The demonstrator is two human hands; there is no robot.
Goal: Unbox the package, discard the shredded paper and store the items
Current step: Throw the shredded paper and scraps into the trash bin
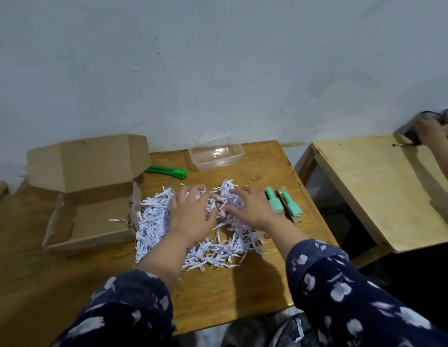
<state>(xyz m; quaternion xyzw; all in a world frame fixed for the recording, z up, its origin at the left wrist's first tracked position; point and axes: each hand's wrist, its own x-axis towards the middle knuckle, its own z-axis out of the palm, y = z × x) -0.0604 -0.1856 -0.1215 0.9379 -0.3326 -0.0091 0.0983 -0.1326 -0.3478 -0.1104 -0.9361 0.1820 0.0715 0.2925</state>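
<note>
- Left hand palm down on the heap of shredded paper, fingers spread and curled lightly into the strips, nothing lifted clear.
- Right hand palm down beside it, fingers spread over the right part of the same heap, thumb angled toward the left hand; a real grip on strips or mere resting, impossible to tell.
- Shredded paper, white with a lilac tint, strewn loose on the wooden table, just right of the cardboard box and touching its near right wall.
- Cardboard box open, lid flap tilted up toward the wall, inside nearly bare, one stray strip lying on its floor.
- Two small bottles with mint-green caps lying on their sides side by side, just right of the right hand, near the table's right edge.
- Clear plastic container at the back of the table, upright, lidless, holding nothing visible.
- Green utility knife flat on the table between the box lid and the container.
- Dark sleeves with pale floral print on both forearms.
- Second, paler table to the right, well apart; another person's hand at its far corner on a dark object, too blurred to identify.
</note>
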